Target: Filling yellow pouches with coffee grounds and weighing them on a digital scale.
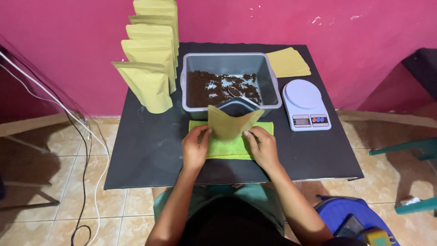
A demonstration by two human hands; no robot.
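While both hands pinch the tan paper stand-up pouch (232,123) over the green cloth (227,148), left hand (195,148) and right hand (263,146) each grip a side edge; looks light, floppy, best held at those edges.

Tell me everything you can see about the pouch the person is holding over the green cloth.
The pouch is a flat kraft-brown bag that looks like paper, the same kind as the row of pouches standing at the table's left rear. It is held upright and slightly tilted, its top edge dipping in the middle as if being spread open. The left hand pinches its lower left edge, the right hand its lower right. It stands above the green cloth, just in front of the grey tub; whether it holds anything cannot be seen.
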